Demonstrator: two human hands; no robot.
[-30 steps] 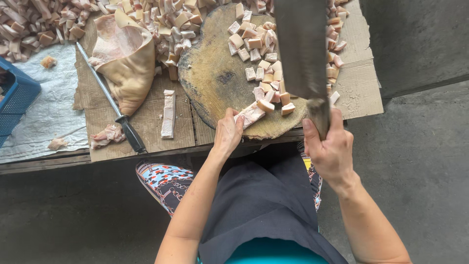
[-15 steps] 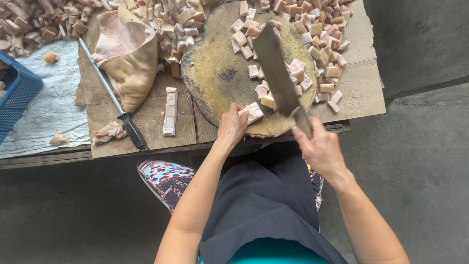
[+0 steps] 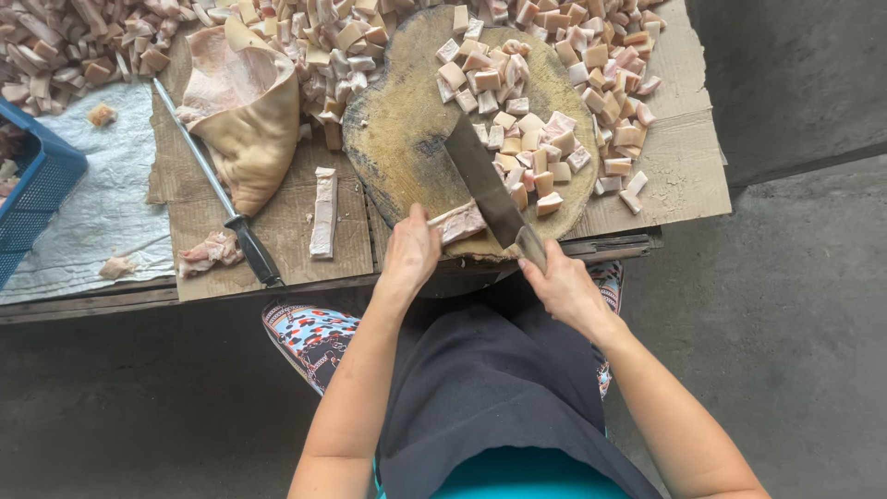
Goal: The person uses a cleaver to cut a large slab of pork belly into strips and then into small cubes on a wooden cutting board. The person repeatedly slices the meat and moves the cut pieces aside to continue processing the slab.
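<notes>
My right hand [image 3: 559, 285] grips the handle of a broad cleaver [image 3: 485, 180], whose blade lies low across the round wooden chopping block [image 3: 397, 139]. My left hand [image 3: 411, 249] pins a pale strip of pork skin [image 3: 459, 223] at the block's near edge, right beside the blade. Cut cubes of meat [image 3: 522, 139] lie heaped on the block beyond the cleaver.
A big slab of pork skin [image 3: 242, 115] and a honing steel [image 3: 222, 199] lie on cardboard to the left, with one loose strip [image 3: 322, 212]. More cubes [image 3: 610, 74] are piled at the back. A blue basket [image 3: 32, 189] stands far left. Concrete floor lies below.
The cleaver has come down from raised high to low on the block, next to the strip. My left hand stays on the strip.
</notes>
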